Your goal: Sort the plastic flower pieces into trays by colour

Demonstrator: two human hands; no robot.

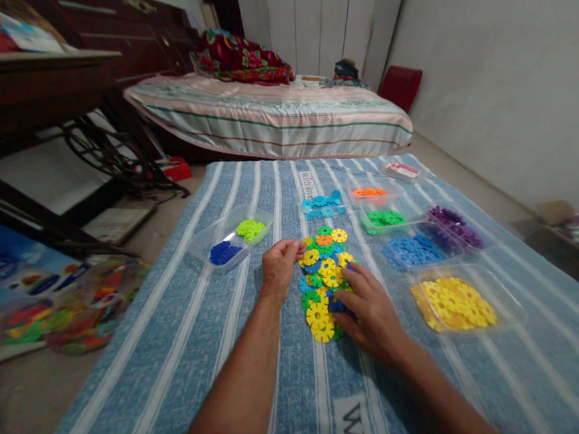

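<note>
Left hand [279,264]: pinched left of disc pile [327,267], hold unclear
Right hand [369,307]: half-open over it, hold cannot be told
Yellow-disc box [507,301]: set near right

Right hand [372,311] over multicoloured notched discs [318,314], left hand [277,269] alongside

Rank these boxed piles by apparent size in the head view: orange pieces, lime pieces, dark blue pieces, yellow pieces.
1. Yellow pieces
2. Dark blue pieces and lime pieces: too alike to rank
3. Orange pieces
</note>
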